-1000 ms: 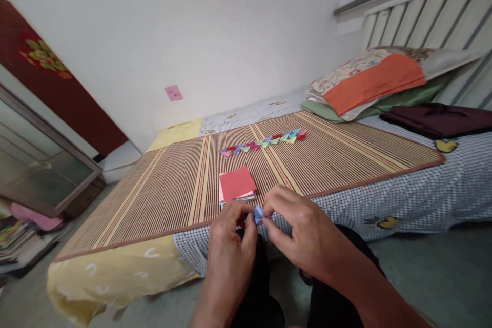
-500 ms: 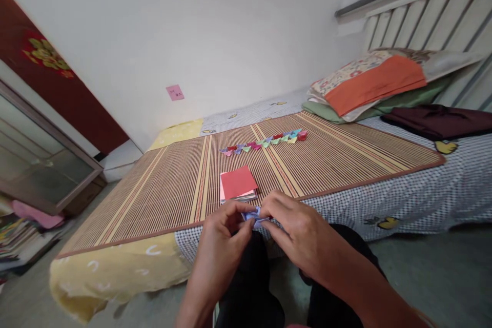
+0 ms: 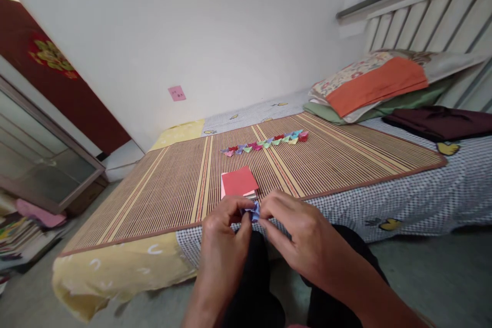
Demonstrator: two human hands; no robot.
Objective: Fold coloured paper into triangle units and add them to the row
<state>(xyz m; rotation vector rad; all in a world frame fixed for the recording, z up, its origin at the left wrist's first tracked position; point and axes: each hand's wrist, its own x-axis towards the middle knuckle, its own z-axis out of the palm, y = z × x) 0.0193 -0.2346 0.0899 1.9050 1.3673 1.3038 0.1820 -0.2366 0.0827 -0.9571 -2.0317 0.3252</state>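
Note:
A small piece of folded blue-violet paper (image 3: 253, 211) is pinched between my two hands, just past the near edge of the bed. My left hand (image 3: 225, 228) grips its left side with thumb and forefinger, hiding part of it. From the right, my right hand (image 3: 294, 225) holds the other side between thumb and fingertips. Right behind my hands lies a stack of square paper (image 3: 240, 181) with a red sheet on top. Farther back, two rows of small folded paper pieces (image 3: 265, 144) in several colours sit on the mat.
A striped bamboo mat (image 3: 169, 189) covers much of the bed. Pillows (image 3: 376, 84) and a dark folded cloth (image 3: 438, 122) lie at the right, by the headboard (image 3: 430, 20). At the far left are a glass-fronted cabinet (image 3: 46, 164) and a pile of books (image 3: 19, 236).
My left hand has shifted slightly, its fingers moving up and closer over the folded paper. The paper has turned a little between my hands. The view has moved slightly.

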